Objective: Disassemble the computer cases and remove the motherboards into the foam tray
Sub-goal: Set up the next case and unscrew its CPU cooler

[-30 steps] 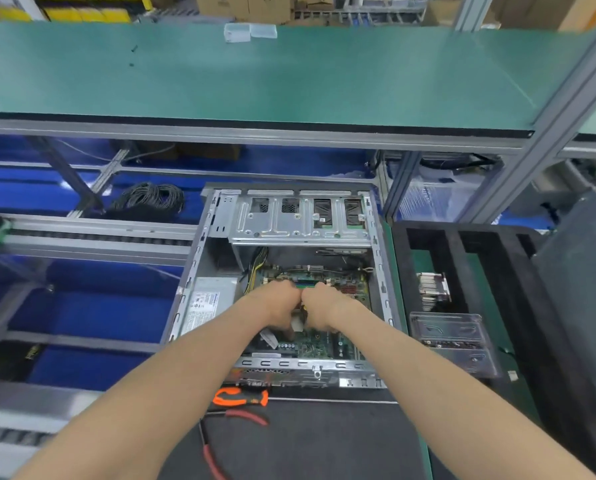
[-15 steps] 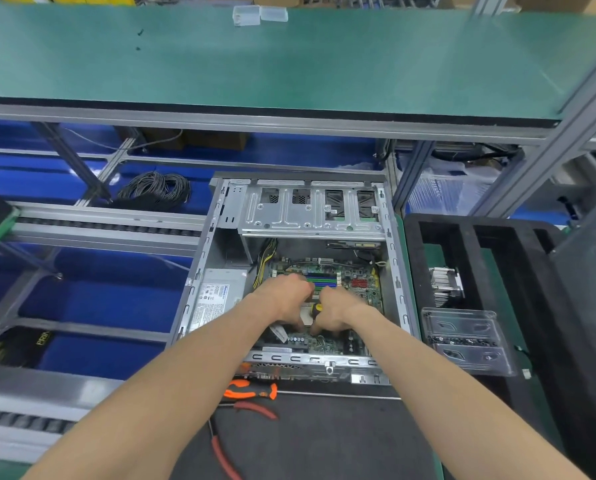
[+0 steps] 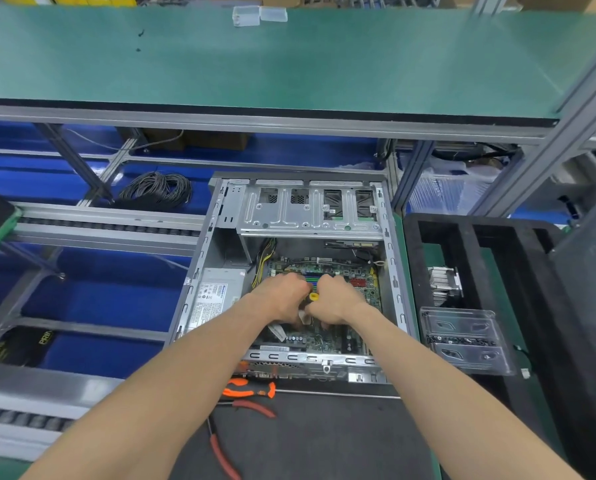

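Here, in the head view: an open computer case (image 3: pixel 217 258) lying on its side on a dark bench mat (image 3: pixel 324 438), motherboard (image 3: pixel 362 289) still seated inside, right of a grey power supply (image 3: pixel 213 299) and below a bare metal drive cage (image 3: pixel 307 216). Left hand (image 3: pixel 282 299) and right hand (image 3: pixel 338 299) side by side over the middle of the board, fingers curled downward. Right hand gripping a tool with a yellow-and-black handle (image 3: pixel 313 296), its end showing between the two hands. Left hand's fingers bent under; whether holding anything, cannot tell. Black foam tray (image 3: pixel 469 244) just right of the case, carrying a finned heatsink (image 3: pixel 443 282) and a clear plastic tray (image 3: pixel 463 341). Orange-handled pliers (image 3: pixel 251 389) and red-handled cutters (image 3: pixel 227 455) lying on the mat near the case's front edge.
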Demonstrator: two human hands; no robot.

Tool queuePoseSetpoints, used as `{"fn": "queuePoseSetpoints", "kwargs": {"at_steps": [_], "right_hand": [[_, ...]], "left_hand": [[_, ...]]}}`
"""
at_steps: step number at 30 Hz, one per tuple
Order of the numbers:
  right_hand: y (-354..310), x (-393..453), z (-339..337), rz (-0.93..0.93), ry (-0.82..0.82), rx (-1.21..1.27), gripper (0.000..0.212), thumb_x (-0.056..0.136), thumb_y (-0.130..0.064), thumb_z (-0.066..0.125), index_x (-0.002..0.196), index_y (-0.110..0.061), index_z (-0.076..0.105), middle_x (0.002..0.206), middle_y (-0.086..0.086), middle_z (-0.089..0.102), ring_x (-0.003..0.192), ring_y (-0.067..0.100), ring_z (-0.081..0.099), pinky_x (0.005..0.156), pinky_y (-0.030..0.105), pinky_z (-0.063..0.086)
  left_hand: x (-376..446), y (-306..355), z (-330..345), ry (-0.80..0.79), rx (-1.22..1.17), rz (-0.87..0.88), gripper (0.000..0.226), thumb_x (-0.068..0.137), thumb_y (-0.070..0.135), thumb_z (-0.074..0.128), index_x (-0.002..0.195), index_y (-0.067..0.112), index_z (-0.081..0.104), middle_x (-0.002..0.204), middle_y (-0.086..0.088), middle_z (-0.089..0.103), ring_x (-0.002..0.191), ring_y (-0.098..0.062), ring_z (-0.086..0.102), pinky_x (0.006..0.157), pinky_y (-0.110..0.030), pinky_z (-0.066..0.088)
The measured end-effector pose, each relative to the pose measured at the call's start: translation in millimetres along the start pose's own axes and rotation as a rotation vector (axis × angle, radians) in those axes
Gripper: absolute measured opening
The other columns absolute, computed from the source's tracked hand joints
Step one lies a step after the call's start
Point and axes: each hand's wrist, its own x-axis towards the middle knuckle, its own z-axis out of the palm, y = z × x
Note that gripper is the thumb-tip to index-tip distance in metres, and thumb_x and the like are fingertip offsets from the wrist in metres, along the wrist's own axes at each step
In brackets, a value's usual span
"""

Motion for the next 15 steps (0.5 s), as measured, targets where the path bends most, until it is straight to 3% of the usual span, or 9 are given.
{"fn": "queuePoseSetpoints", "kwargs": {"at_steps": [3, 7, 11, 15], "right_hand": [[-1.2, -3.4, -3.4, 0.006, -0.009, 0.004, 0.011, 0.071, -0.019, 0.058, 0.077, -0.011, 0.052, 0.077, 0.010, 0.067, 0.076, 0.027, 0.067, 0.071, 0.038, 0.058], [-0.8, -3.3, -6.6, 0.037, 0.039, 0.068, 0.008, 0.074, -0.015, 0.052, 0.079, -0.012, 0.047, 0.088, 0.014, 0.063, 0.082, 0.030, 0.065, 0.075, 0.040, 0.058], [2.7, 0.7, -5.4, 0.096, 0.157, 0.109, 0.025, 0.090, -0.035, 0.062, 0.094, -0.014, 0.050, 0.100, 0.010, 0.053, 0.088, 0.033, 0.059, 0.072, 0.036, 0.048], [4.6, 5.1, -3.2, 0.114, 0.157, 0.140, 0.035, 0.094, -0.046, 0.062, 0.103, -0.014, 0.054, 0.112, 0.012, 0.057, 0.099, 0.034, 0.063, 0.085, 0.044, 0.053]], "left_hand": [[1.7, -0.9, 1.7, -0.018, -0.028, -0.017, 0.053, 0.059, 0.040, 0.089, 0.095, 0.018, 0.058, 0.092, 0.001, 0.052, 0.092, -0.025, 0.061, 0.072, -0.038, 0.055], [3.0, -1.5, 4.7, -0.045, -0.057, -0.081, 0.061, 0.056, 0.048, 0.093, 0.088, 0.017, 0.052, 0.094, -0.002, 0.052, 0.095, -0.027, 0.061, 0.077, -0.037, 0.054], [4.7, -2.2, 9.1, -0.048, -0.089, -0.088, 0.071, 0.056, 0.050, 0.093, 0.106, 0.012, 0.059, 0.109, -0.008, 0.057, 0.103, -0.029, 0.059, 0.083, -0.038, 0.054], [4.6, -2.7, 9.0, -0.041, -0.090, -0.072, 0.073, 0.058, 0.050, 0.092, 0.111, 0.011, 0.060, 0.111, -0.008, 0.057, 0.105, -0.029, 0.059, 0.088, -0.040, 0.054]]}}
